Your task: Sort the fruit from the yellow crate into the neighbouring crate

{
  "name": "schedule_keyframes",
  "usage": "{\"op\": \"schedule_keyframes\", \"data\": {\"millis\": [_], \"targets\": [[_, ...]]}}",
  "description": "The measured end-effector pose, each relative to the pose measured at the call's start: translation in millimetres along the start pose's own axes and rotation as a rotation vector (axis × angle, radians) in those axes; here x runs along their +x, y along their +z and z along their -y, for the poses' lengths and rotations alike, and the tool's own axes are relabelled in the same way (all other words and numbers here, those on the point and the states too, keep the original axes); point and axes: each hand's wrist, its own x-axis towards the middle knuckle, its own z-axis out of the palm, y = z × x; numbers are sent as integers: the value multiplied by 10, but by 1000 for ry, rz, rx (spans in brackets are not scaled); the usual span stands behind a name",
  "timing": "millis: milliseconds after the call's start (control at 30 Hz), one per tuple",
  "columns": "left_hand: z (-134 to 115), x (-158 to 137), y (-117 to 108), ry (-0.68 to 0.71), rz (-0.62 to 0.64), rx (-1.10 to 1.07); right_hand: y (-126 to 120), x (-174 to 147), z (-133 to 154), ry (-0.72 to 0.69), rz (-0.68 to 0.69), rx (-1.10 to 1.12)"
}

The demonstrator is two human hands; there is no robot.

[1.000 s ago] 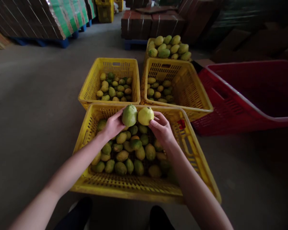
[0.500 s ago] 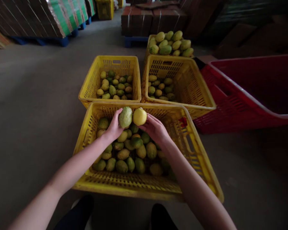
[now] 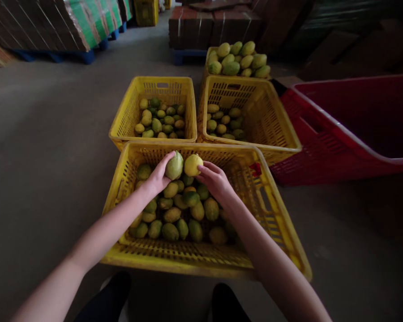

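Note:
My left hand (image 3: 160, 173) is closed around a green, bumpy oval fruit (image 3: 174, 166). A smooth yellow, lemon-shaped fruit (image 3: 193, 165) is gripped in my right hand (image 3: 215, 180), with the thumb across its near side. Both fruits are held side by side, a narrow gap between them, above the front yellow crate (image 3: 201, 267). Inside that crate lie several green and yellowish oval fruits (image 3: 211, 209), spread over its bottom. The fingers behind the held fruits are mostly hidden.
Beyond the front crate stand a left yellow crate (image 3: 122, 114) and a right yellow crate (image 3: 272, 114), both part-filled with fruit. Another crate behind is heaped with larger oval fruits (image 3: 231, 68). A red bin (image 3: 309, 154) is at right; boxes on blue pallets (image 3: 87, 57) stand farther back.
The yellow fruit has been turned in my right hand, and the thumb now shows over its near side. The green fruit has shifted and tilted slightly in my left hand.

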Motion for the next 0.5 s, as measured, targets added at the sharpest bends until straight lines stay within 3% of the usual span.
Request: {"op": "schedule_keyframes", "data": {"millis": [233, 400, 500], "targets": [[45, 99, -74, -24, 4, -50, 67, -75, -44, -26, 98, -87], [11, 129, -68, 7, -102, -144, 54, -54, -78, 14, 29, -46], [-39, 97, -56, 23, -71, -117, 51, -45, -84, 34, 23, -20]]}}
